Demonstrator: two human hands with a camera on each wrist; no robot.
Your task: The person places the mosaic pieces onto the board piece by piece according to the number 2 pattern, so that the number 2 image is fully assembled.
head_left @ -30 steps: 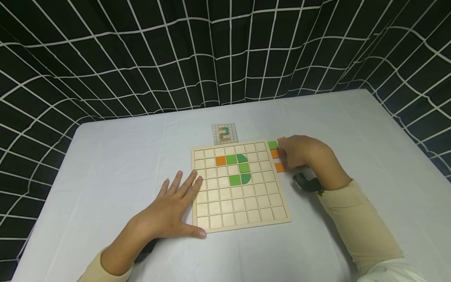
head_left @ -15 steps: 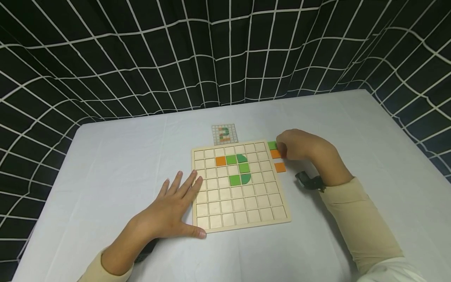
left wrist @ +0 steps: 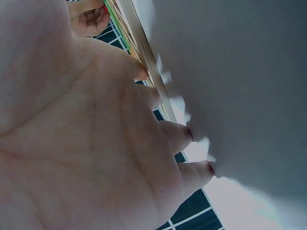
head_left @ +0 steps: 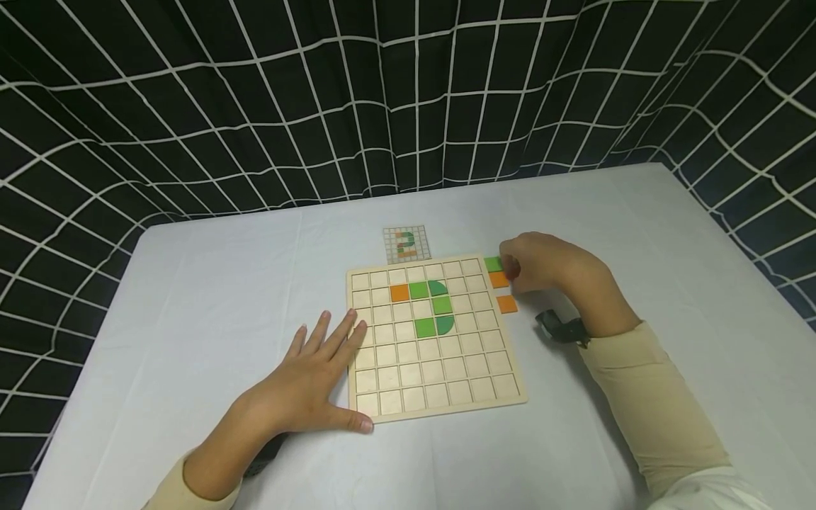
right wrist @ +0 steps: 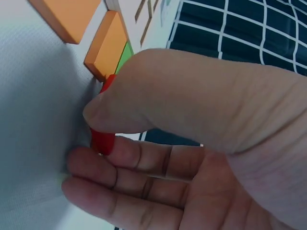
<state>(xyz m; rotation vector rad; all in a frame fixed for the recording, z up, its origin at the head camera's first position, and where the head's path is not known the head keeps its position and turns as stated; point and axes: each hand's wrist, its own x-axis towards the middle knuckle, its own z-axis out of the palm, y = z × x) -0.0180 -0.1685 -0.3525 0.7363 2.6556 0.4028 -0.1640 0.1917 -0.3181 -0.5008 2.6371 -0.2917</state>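
on a white-clothed table (head_left: 210,276) lies a gridded wooden board (head_left: 440,372), its left edge touched by the left hand (head_left: 302,388), fingers spread, while past its right edge the right hand (head_left: 542,263) pinches a red tile (right wrist: 102,143) beside an orange tile (right wrist: 106,45).

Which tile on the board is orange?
The square tile at the left end of the uppermost tile row; the other five tiles on the board are green.
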